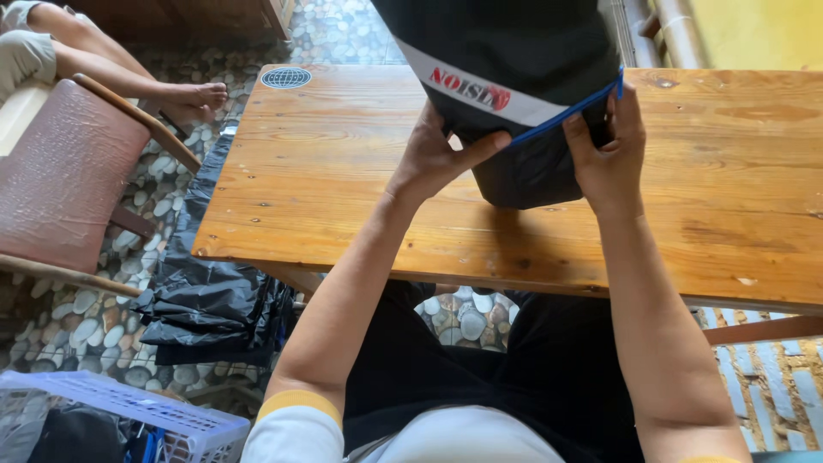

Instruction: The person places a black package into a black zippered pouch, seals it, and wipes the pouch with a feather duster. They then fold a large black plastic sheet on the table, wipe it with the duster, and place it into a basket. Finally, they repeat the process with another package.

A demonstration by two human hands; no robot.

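Note:
A black garment (pixel 506 51) with a white band and thin blue trim is held up over the wooden table (pixel 326 197). My left hand (pixel 441 154) grips its lower edge on the left, thumb pressed against the fabric. Over on the right edge, my right hand (pixel 604 146) pinches the blue trim, fingers curled around it. A folded lower part of the garment hangs between both hands and touches the tabletop. The garment's top runs out of view.
A round sticker (pixel 286 78) sits at the table's far left corner. A wooden chair with a reddish seat (pixel 69 171) stands left, another person's legs and foot (pixel 184 94) beside it. Black plastic bags (pixel 210 300) lie on the pebble floor. A pale laundry basket (pixel 129 416) is at bottom left.

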